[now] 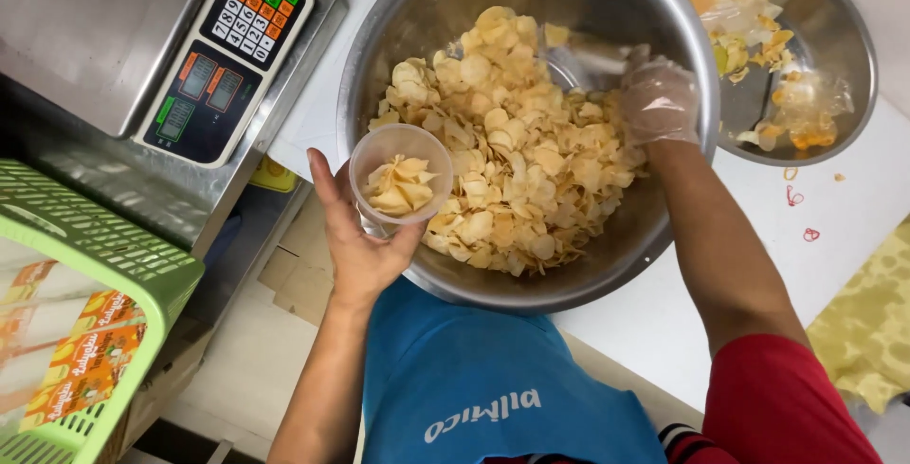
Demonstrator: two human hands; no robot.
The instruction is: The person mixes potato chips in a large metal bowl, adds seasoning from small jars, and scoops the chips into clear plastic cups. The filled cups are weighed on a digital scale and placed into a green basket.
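Observation:
My left hand [355, 241] grips a clear plastic cup [400, 178] partly filled with pale yellow chips, held at the near left rim of a big steel bowl [664, 236]. The bowl holds a large heap of chips [517, 151]. My right hand [657, 99], in a thin clear plastic glove, reaches into the bowl on its right side and rests on the chips with fingers curled; whether it holds any is hidden.
A steel weighing scale [114, 47] with a keypad [256, 4] stands at the upper left. A green plastic basket [90, 265] with packets sits at the left. A second steel bowl [844, 75] with chip scraps is at the upper right. Red rubber bands [801, 213] lie on the white counter.

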